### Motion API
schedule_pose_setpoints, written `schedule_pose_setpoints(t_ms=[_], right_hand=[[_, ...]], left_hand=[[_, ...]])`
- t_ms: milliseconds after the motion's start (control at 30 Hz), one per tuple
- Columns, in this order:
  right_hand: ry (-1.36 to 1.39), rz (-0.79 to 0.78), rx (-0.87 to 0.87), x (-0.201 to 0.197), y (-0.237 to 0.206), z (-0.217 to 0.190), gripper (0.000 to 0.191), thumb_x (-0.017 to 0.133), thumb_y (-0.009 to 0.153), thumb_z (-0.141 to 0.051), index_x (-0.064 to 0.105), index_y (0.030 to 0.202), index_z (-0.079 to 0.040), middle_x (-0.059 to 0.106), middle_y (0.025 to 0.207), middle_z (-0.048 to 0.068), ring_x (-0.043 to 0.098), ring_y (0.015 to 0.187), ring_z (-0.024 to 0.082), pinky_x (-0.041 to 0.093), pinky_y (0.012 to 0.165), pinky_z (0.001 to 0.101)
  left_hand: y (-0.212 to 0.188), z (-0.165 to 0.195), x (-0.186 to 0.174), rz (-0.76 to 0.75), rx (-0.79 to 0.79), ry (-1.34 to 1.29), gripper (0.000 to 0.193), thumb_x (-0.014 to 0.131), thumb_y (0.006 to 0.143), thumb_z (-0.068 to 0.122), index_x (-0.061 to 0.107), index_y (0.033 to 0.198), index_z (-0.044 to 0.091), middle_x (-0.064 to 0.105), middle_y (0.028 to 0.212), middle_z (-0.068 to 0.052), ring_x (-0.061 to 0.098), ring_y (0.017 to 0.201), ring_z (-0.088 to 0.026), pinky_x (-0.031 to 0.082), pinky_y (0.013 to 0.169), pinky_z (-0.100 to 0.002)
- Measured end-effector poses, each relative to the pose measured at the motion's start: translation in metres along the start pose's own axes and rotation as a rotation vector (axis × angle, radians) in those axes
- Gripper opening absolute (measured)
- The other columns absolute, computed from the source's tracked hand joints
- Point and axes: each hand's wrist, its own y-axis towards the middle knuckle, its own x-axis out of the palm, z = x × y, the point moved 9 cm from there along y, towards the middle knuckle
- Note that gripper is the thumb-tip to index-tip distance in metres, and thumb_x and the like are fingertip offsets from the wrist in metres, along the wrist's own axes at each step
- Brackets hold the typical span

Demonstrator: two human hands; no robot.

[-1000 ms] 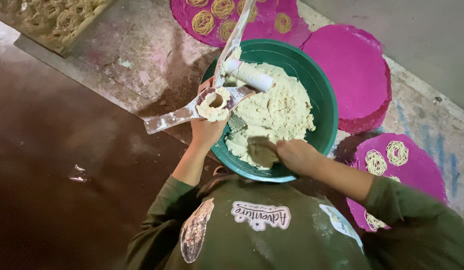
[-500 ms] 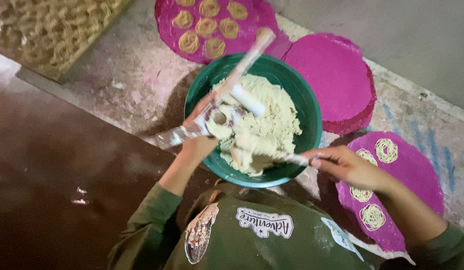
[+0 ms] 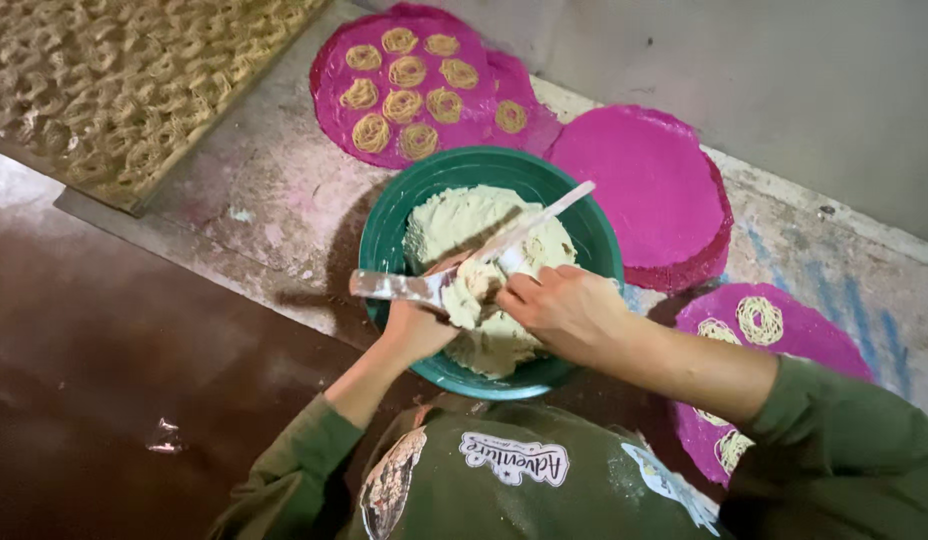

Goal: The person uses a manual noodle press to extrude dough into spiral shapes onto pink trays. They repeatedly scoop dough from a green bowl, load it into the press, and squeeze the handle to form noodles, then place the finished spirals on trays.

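Note:
A green bowl (image 3: 392, 228) of pale dough (image 3: 454, 215) sits on the floor in front of me. My left hand (image 3: 414, 328) grips a metal dough press (image 3: 396, 286) with long handles, held over the bowl's near rim. My right hand (image 3: 562, 308) rests on top of the press and pushes a lump of dough into its open cylinder. Part of the press is hidden under my right hand.
Pink round plates lie around the bowl: one at the back (image 3: 334, 70) with several dough coils, a bare stack (image 3: 654, 180) to the right, another (image 3: 814, 335) by my right arm with coils. A woven tray (image 3: 114, 90) of coils lies far left. A grey wall (image 3: 804, 80) runs behind.
My right hand came back from the pink plate on the right to the press and now packs dough into it. The press has tilted lower over the bowl.

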Motion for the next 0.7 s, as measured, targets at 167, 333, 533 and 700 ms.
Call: schedule_pose_setpoints(t_ms=[167,333,533,700], right_hand=[[0.037,-0.359,0.373,-0.029,-0.036,0.070,0.031,0.057,0.089,-0.014,0.062,0.118,-0.024,0.064,0.093,0.000,0.072,0.076,0.026,0.058,0.055,0.0438],[-0.062,-0.195,0.171,-0.023,0.019,0.026,0.030,0.063,0.080,-0.009,0.063,0.110,-0.010,0.068,0.092,0.006,0.072,0.073,0.027,0.058,0.051,0.0404],[0.175,-0.092,0.342,-0.011,-0.024,0.056,0.030,0.059,0.091,-0.014,0.067,0.119,-0.015,0.070,0.092,0.007,0.073,0.073,0.027,0.057,0.057,0.0411],[0.655,0.289,0.514,0.024,-0.026,0.078,0.040,0.059,0.096,-0.012,0.060,0.136,-0.010,0.073,0.114,0.018,0.074,0.091,0.034,0.058,0.074,0.0419]], left_hand=[[0.005,0.002,-0.045,0.140,0.118,0.182,0.063,0.077,0.080,0.025,0.060,0.139,0.012,0.058,0.146,-0.008,0.058,0.128,-0.026,0.047,0.105,-0.038],[0.020,0.023,-0.033,0.128,0.246,0.200,0.056,0.074,0.087,0.026,0.059,0.139,0.012,0.056,0.149,-0.011,0.056,0.132,-0.031,0.046,0.108,-0.039],[0.016,-0.021,-0.050,0.266,-0.080,-0.059,0.066,0.078,0.079,0.026,0.056,0.140,0.012,0.065,0.134,-0.009,0.065,0.122,-0.025,0.052,0.102,-0.039],[0.026,-0.009,-0.057,0.454,0.197,0.251,0.067,0.076,0.081,0.024,0.055,0.142,0.007,0.057,0.146,-0.015,0.057,0.132,-0.036,0.049,0.105,-0.044]])
